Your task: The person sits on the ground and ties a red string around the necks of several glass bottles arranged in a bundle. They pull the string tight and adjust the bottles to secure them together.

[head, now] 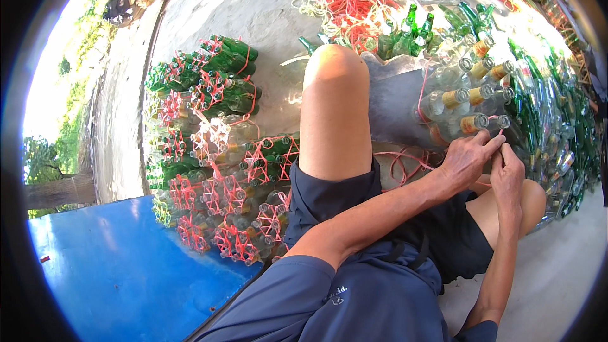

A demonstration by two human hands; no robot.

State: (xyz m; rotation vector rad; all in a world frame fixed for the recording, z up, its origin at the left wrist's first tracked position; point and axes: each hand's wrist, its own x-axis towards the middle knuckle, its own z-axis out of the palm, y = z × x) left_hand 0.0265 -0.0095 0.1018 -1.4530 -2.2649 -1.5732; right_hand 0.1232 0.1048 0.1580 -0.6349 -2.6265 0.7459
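A bundle of clear glass bottles (pixel 456 99) lies before me with mouths towards the right, several necks wrapped in gold labels. Pink plastic strap (pixel 502 131) loops over the neck of the nearest bottle (pixel 497 122). My left hand (pixel 468 154) and my right hand (pixel 508 166) meet just below that neck, fingertips pinched together on the strap. The fingers hide where the strap runs between them. More strap (pixel 422 99) runs around the bundle's body. A dark grey sheet (pixel 394 104) adjoins the bottles beside my raised knee.
Strapped bundles of green and clear bottles (pixel 221 152) are stacked to my left. A tangle of red and pale strap (pixel 361 0) lies on the concrete floor ahead. Loose green bottles (pixel 411 33) stand nearby, with a large bottle pile (pixel 551 118) at right. A blue panel (pixel 133 266) lies lower left.
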